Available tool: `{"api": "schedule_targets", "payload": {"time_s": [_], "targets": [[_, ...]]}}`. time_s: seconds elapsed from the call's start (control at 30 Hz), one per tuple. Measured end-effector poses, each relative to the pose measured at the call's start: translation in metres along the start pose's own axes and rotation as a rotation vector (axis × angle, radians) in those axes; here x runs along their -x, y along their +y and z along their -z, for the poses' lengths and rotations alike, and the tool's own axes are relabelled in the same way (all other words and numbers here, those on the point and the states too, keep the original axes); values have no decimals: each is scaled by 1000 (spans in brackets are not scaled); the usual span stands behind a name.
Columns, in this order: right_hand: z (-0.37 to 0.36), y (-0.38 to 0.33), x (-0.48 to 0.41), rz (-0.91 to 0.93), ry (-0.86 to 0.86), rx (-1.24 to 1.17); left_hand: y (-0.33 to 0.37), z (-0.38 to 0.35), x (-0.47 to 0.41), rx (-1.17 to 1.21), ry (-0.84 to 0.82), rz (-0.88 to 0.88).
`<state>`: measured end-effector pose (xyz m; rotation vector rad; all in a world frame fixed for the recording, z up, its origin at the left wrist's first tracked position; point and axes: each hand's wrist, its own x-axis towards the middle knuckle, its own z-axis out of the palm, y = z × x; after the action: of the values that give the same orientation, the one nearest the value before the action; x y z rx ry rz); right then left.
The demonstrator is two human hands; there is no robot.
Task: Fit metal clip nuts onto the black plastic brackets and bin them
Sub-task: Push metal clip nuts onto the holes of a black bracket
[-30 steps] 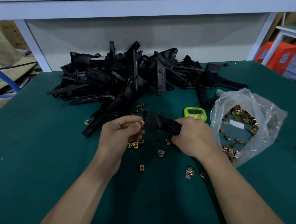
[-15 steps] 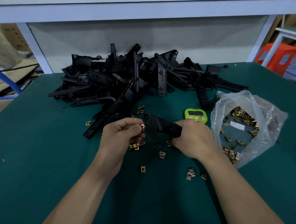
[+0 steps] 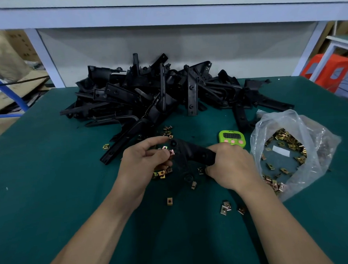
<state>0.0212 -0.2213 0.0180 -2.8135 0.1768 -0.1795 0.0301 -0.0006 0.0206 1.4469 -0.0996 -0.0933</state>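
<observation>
My right hand (image 3: 231, 167) grips one arm of a black plastic bracket (image 3: 187, 154) held just above the green table. My left hand (image 3: 142, 163) pinches a small metal clip nut (image 3: 171, 152) against the bracket's left edge, near its upper hole. Several loose clip nuts (image 3: 162, 173) lie on the mat under and around the bracket. A large heap of black brackets (image 3: 157, 92) lies at the back of the table.
A clear plastic bag (image 3: 291, 152) of clip nuts lies open at the right. A green timer (image 3: 232, 138) stands behind my right hand. More nuts (image 3: 225, 208) lie near the front. A white shelf frame (image 3: 48, 57) borders the green table (image 3: 51, 198).
My left hand's index finger has lifted while the clip nut stays pinched at the bracket's edge. The right hand and bracket have hardly moved.
</observation>
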Motion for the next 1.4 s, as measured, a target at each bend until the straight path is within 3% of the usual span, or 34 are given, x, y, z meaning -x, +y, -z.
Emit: {"api": "schedule_targets", "payload": {"time_s": [0.2, 0.5, 1.0, 1.13, 1.27, 1.4], "targets": [[2, -5, 5, -12, 8, 76, -1, -7, 5, -213, 109, -42], [-9, -30, 20, 34, 165, 143, -1, -21, 17, -494, 372, -183], [-14, -41, 25, 25, 122, 107, 6, -22, 21, -572, 415, -225], [-14, -40, 25, 37, 116, 40, 4, -21, 21, -599, 410, -271], [-13, -36, 23, 34, 116, -33, -2, -24, 18, -586, 367, -169], [-13, -33, 20, 57, 68, -108, -3, -28, 19, -633, 351, -238]]}}
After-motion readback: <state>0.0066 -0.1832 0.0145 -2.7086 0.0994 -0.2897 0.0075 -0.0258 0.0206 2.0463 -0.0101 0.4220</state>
